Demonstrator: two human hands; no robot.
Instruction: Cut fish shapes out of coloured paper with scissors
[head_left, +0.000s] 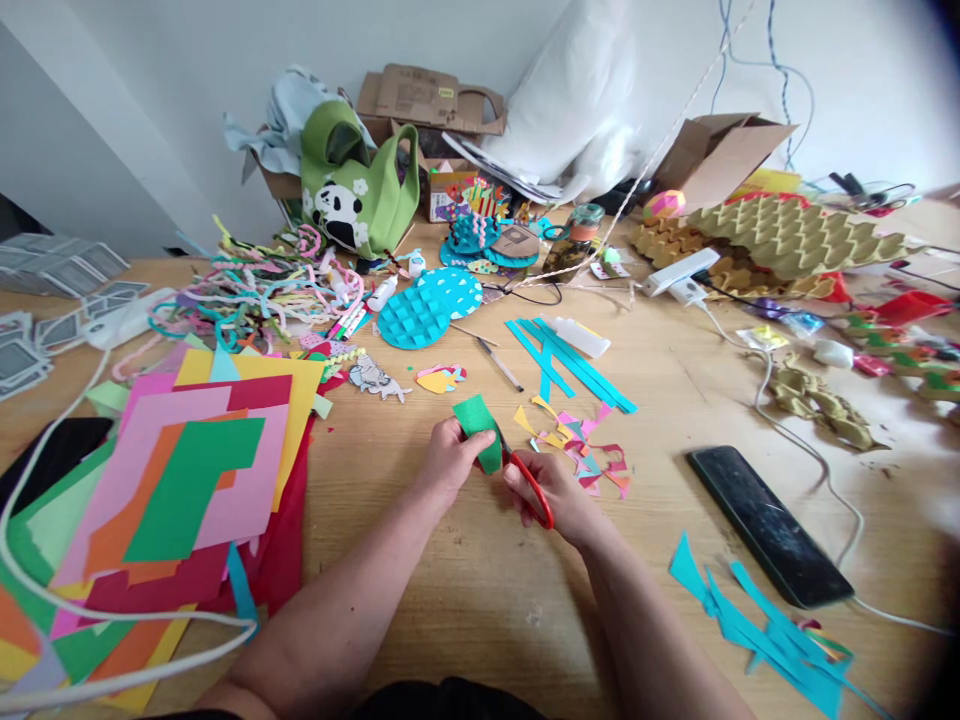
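Near the middle of the table my left hand (pixel 451 455) pinches a small piece of green paper (pixel 474 415) between thumb and fingers. Red-handled scissors (pixel 534 490) are in my right hand (pixel 559 495), their blades against the right edge of the green paper. Small colored paper scraps (pixel 581 440) lie just beyond my right hand. A yellow and red paper fish (pixel 441 378) and a grey paper figure (pixel 375 378) rest above my left hand. Farther up are a pen (pixel 500 364) and blue paper strips (pixel 574 365).
Stacked colored paper (pixel 202 480) and a white cable cover the left side. A black phone (pixel 769 525) and blue scraps (pixel 765 635) lie at the right. Behind stand a green panda bag (pixel 360 185), blue paper discs (pixel 414 318), a jar (pixel 583 235) and egg trays (pixel 795 235).
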